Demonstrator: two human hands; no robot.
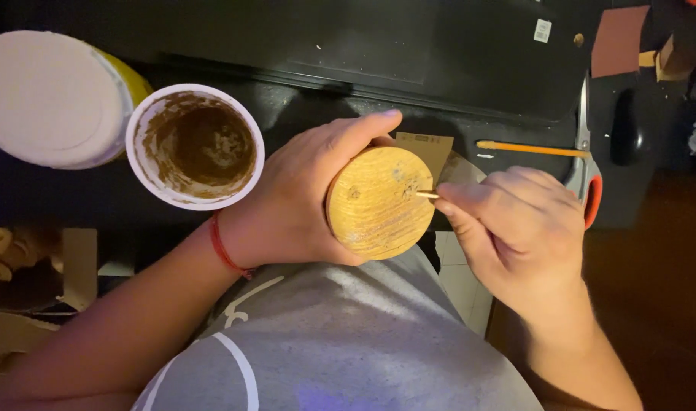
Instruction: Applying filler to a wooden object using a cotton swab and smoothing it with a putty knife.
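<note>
My left hand (298,202) grips the disc (380,202); my right hand (515,228) pinches a stick (427,195) against it. Pressing hard could snap the stick.

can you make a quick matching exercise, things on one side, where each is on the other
1 wooden disc
2 thin stick
3 open tub
4 pencil

a pinched in the right hand
b on the dark top, by the scissors
c gripped in the left hand
d beside the white lid

Pairs: 1-c, 2-a, 3-d, 4-b
</note>
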